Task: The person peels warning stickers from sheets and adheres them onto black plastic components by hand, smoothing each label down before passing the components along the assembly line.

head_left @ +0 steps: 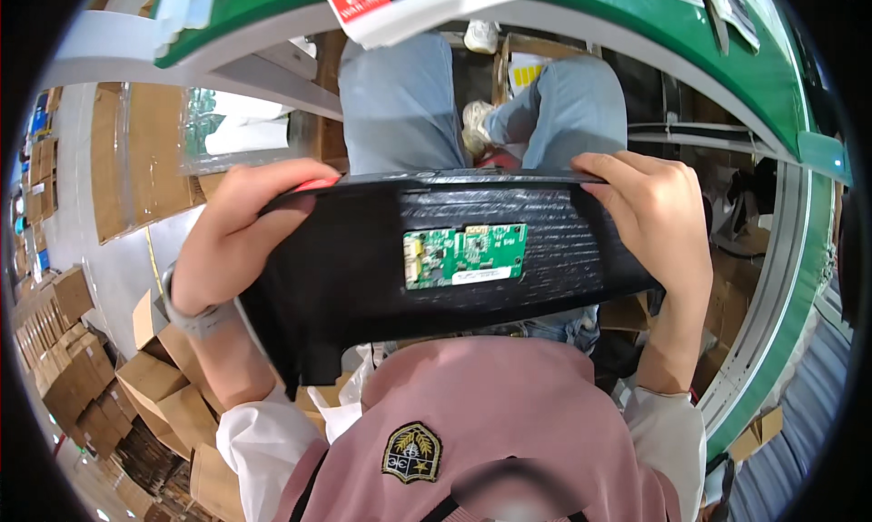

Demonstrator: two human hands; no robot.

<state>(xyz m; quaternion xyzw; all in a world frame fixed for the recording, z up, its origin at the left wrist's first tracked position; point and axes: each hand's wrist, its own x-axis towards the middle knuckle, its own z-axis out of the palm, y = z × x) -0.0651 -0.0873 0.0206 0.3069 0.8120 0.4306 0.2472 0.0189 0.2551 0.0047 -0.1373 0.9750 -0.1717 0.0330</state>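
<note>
A wide black plastic panel point(345, 277) is held up across my lap, its surface partly glossy. On it sits a green circuit board point(495, 250) with a pale connector along its left side and a white label strip at its lower edge. My left hand point(254, 218) grips the panel's far left corner, fingers curled over the edge; a small red patch shows at the fingertips. My right hand point(649, 204) holds the far right corner, thumb and fingers closed on the rim. The panel's underside is hidden.
A green-topped workbench point(254, 23) curves round the far side and right, with papers and a red-and-white printed sheet point(354, 4) at its edge. Open cardboard boxes point(173, 386) and stacked flattened cardboard stand on the floor at left. A carton point(536, 54) lies under the bench.
</note>
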